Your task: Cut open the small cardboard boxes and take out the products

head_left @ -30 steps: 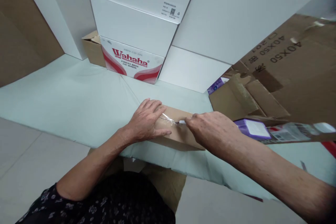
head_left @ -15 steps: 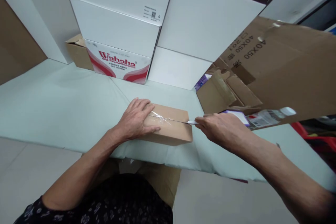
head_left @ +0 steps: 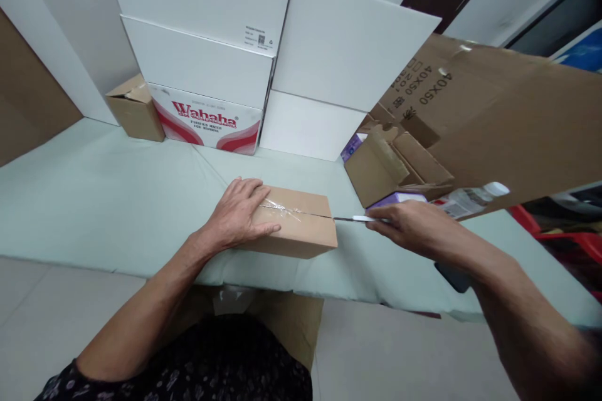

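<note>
You're seemingly slitting the box (head_left: 301,227), right grip (head_left: 407,223) wrapped round the knife (head_left: 360,218), left grip (head_left: 237,212) spread flat on it, steadiness needed next.

The counter (head_left: 94,200), draped in pale green cloth, carries an oblong brown cardboard box (head_left: 298,222) near its front edge. Along the back stand a small brown cardboard carton (head_left: 143,122), a red-and-white printed carton (head_left: 211,128) and a plain white carton (head_left: 305,128).

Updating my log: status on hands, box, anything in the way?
Left hand spread on cardboard box. Right hand gripping thin-bladed tool at box's right end. Clear tape across top seam. Open carton beyond, apart from box.
</note>
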Available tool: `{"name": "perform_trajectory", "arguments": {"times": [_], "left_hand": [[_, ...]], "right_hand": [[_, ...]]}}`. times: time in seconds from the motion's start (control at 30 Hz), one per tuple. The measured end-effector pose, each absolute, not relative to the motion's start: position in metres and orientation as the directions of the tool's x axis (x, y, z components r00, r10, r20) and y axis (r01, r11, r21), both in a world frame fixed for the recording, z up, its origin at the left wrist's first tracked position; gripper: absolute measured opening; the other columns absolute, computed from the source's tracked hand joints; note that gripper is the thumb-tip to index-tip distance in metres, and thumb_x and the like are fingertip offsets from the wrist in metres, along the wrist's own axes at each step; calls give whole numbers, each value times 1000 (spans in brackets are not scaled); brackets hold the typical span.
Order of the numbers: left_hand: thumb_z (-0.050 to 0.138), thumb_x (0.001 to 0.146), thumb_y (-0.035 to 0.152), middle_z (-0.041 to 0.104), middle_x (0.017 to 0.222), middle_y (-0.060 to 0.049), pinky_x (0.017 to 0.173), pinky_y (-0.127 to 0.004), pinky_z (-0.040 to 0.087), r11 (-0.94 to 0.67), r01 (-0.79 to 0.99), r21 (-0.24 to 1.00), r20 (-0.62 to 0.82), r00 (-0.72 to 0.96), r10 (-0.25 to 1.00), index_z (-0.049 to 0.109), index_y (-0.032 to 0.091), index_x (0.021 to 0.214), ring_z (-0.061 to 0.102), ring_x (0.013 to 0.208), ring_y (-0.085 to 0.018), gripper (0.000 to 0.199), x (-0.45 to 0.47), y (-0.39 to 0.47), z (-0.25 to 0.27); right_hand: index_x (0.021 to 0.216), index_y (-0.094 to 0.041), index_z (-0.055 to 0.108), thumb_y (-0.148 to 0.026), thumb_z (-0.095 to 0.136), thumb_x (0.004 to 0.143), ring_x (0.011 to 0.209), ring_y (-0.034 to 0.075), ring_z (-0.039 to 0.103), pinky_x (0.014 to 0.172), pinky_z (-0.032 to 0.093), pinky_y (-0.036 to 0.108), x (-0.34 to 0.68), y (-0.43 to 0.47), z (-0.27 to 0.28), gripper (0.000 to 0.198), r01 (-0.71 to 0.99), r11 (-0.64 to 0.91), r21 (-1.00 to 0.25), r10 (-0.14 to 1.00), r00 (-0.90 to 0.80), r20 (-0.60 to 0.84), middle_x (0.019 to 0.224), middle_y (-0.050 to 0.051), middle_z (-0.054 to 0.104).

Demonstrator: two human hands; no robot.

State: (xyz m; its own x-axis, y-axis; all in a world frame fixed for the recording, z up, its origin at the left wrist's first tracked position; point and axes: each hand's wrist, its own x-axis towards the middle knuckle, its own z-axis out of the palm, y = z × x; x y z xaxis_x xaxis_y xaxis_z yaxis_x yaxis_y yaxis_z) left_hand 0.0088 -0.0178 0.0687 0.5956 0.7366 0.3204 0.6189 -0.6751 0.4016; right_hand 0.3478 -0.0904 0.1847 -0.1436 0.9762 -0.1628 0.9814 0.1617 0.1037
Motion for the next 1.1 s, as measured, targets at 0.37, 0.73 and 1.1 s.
{"name": "perform_trajectory", "arguments": {"times": [0.37, 0.73, 1.1], "left_hand": [[65, 92, 50, 51, 153, -21, 118, -61, 41, -503, 614, 608, 509, 185, 841, 52, 18, 146, 49, 143, -38, 64, -10, -54, 53], [69, 85, 42, 67, 125, -12, 108, -53, 54, -319, 476, 820, 357, 12, 934, 66, 20, 120, 65, 121, -30, 42, -21, -76, 40], [63, 94, 31, 46, 158, -15, 118, -55, 45, -416, 301, 858, 404, 104, 909, 58, 23, 93, 48, 148, -31, 9, -13, -81, 30]], "right_hand": [[116, -13, 75, -23, 47, 97, 92, 26, 76, 78, 55, 33, 352, -127, 31, 35, 960, -241, -139, 967, 250, 53, 109, 16, 80], [117, -14, 72, -35, 49, 101, 97, 22, 73, 86, 57, 37, 340, -115, 27, 35, 912, -136, -387, 956, 223, 190, 120, 17, 73], [106, -25, 64, -21, 61, 96, 131, 28, 62, 104, 53, 50, 276, -150, 59, 12, 734, 372, -568, 799, 58, 599, 145, 15, 61]]}}
